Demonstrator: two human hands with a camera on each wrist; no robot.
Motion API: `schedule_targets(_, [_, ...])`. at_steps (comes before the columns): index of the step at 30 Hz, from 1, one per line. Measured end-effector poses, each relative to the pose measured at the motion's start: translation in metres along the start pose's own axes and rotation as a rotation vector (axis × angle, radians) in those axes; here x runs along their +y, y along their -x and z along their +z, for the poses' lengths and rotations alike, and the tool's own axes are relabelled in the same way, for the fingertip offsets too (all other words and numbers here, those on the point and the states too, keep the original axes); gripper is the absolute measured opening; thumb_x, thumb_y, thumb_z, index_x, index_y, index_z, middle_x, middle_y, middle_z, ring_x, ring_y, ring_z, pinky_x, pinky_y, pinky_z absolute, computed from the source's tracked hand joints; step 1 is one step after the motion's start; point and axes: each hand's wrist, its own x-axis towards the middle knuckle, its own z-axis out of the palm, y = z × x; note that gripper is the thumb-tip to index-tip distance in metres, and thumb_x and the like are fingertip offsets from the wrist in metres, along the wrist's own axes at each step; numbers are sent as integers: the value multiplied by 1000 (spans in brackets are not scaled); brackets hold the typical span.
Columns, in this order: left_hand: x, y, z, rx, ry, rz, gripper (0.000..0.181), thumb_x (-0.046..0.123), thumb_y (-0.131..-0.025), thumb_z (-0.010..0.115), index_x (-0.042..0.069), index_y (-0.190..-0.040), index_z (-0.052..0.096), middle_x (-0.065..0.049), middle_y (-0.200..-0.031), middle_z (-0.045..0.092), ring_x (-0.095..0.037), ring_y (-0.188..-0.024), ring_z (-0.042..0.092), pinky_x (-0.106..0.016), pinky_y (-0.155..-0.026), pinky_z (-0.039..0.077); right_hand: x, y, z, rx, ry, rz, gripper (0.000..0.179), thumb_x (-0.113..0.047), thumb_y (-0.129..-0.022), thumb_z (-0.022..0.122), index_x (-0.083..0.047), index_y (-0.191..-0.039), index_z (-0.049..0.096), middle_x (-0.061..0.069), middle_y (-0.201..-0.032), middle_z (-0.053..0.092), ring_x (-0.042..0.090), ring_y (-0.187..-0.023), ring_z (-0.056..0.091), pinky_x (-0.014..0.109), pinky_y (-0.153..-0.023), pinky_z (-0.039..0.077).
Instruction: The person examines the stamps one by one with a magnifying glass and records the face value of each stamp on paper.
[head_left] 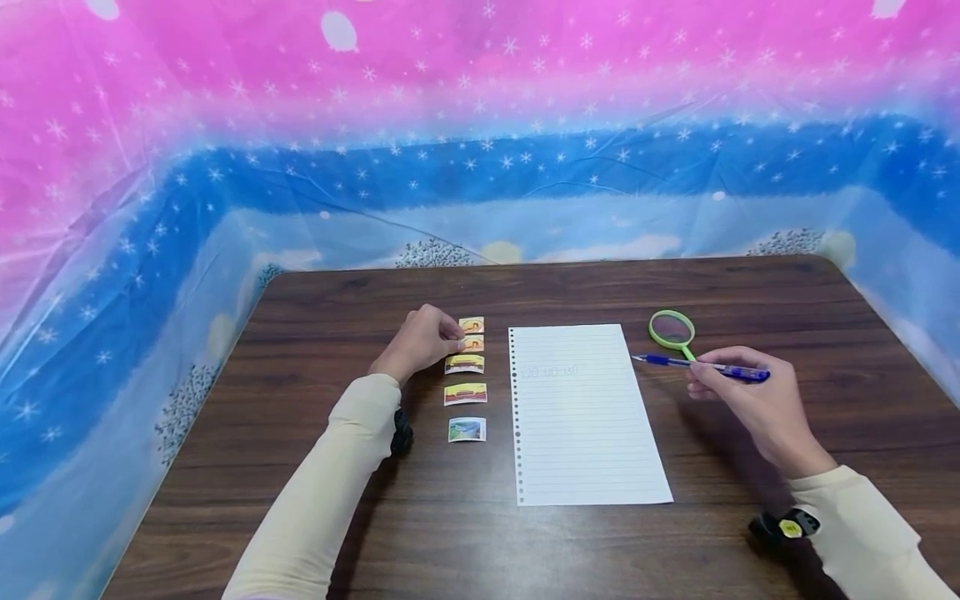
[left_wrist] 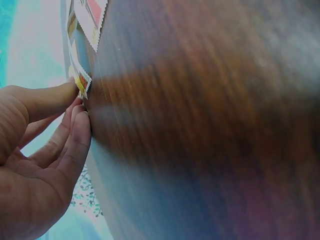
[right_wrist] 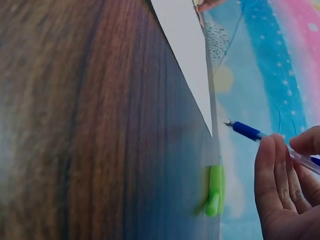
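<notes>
Postage stamps lie in a column left of centre on the table. My left hand (head_left: pixel 422 342) is at the far end, its thumb and fingers pinching a small orange-and-white stamp (head_left: pixel 473 343) by its left edge. A similar stamp (head_left: pixel 472 325) lies just beyond it. In the left wrist view, the pinched stamp (left_wrist: pixel 83 84) shows a perforated edge between thumb and fingertips. Nearer me are two yellow-and-red stamps with a building, one (head_left: pixel 465 394) below the other, then a blue-green landscape stamp (head_left: pixel 467 429). My right hand (head_left: pixel 757 408) holds a blue pen (head_left: pixel 660 360) above the table, tip pointing left.
A lined, hole-punched sheet of paper (head_left: pixel 588 442) with faint handwritten numbers lies between the hands. A green-rimmed magnifying glass (head_left: pixel 671 329) rests beyond the right hand, its handle partly behind the pen. Patterned pink-and-blue cloth (head_left: pixel 480 167) hangs behind the brown table (head_left: pixel 420 533).
</notes>
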Motion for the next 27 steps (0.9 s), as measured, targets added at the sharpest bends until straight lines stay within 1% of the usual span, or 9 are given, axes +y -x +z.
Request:
schedule_targets(4, [0, 0, 0, 2, -3, 2, 13, 11, -95, 72, 4, -104, 78, -9, -101, 73, -22, -94, 68, -40, -87, 56, 3, 1, -3, 34, 99, -27, 29, -7, -90, 78, 13, -107, 67, 11, -87, 76, 22, -71, 75, 26, -72, 60])
schedule_targets(5, [0, 0, 0, 4, -4, 4, 13, 11, -95, 73, 4, -104, 78, -9, -101, 73, -22, -94, 68, -40, -87, 56, 4, 1, -4, 35, 103, -29, 28, -8, -90, 77, 13, -106, 67, 10, -87, 76, 22, -72, 75, 25, -71, 60])
schedule_targets(11, [-1, 0, 0, 8, -6, 7, 12, 11, -95, 73, 4, -102, 78, -9, -100, 74, -22, -94, 68, -40, -87, 56, 8, 4, -9, 22, -6, -1, 30, -6, -94, 73, 18, -108, 63, 11, -90, 75, 18, -75, 75, 28, -73, 60])
schedule_targets(14, [-1, 0, 0, 4, -4, 10, 12, 11, -95, 73, 4, -102, 78, -9, -100, 74, -22, -94, 68, -40, -86, 56, 10, 5, -11, -1, -28, 3, 27, -4, -93, 72, 17, -108, 64, 8, -91, 76, 18, -77, 76, 29, -73, 60])
schedule_targets(17, [-2, 0, 0, 1, 3, 18, 13, 11, -95, 73, 4, -103, 78, -8, -99, 74, -22, -93, 68, -40, -85, 56, 11, 7, -13, -13, -13, 2, 26, -3, -93, 73, 16, -109, 66, 8, -92, 76, 19, -78, 76, 29, -73, 59])
schedule_targets(19, [-2, 0, 0, -1, 7, 26, 13, 11, -95, 73, 3, -104, 79, -8, -99, 74, -22, -92, 68, -40, -84, 57, 11, 8, -13, -1, 56, 2, 26, -4, -93, 73, 15, -109, 68, 8, -91, 76, 19, -76, 76, 28, -71, 60])
schedule_targets(22, [-2, 0, 0, 1, 8, 29, 14, 11, -95, 72, 3, -104, 78, -8, -99, 74, -21, -92, 69, -40, -84, 57, 11, 9, -14, 26, 214, 17, 30, -9, -92, 75, 15, -109, 69, 8, -86, 76, 17, -71, 75, 25, -67, 60])
schedule_targets(24, [-1, 1, 0, -1, 8, 25, 14, 11, -95, 72, 3, -105, 78, -8, -99, 74, -21, -92, 69, -40, -84, 57, 10, 10, -14, 38, 346, 32, 32, -15, -93, 76, 13, -107, 71, 7, -82, 76, 17, -66, 73, 25, -62, 59])
schedule_targets(27, [-1, 1, 0, -2, 7, 19, 14, 12, -95, 72, 4, -105, 79, -8, -100, 74, -21, -92, 69, -40, -84, 57, 10, 11, -13, 32, 494, 59, 31, -22, -92, 78, 7, -101, 75, 9, -77, 74, 18, -61, 68, 28, -55, 56])
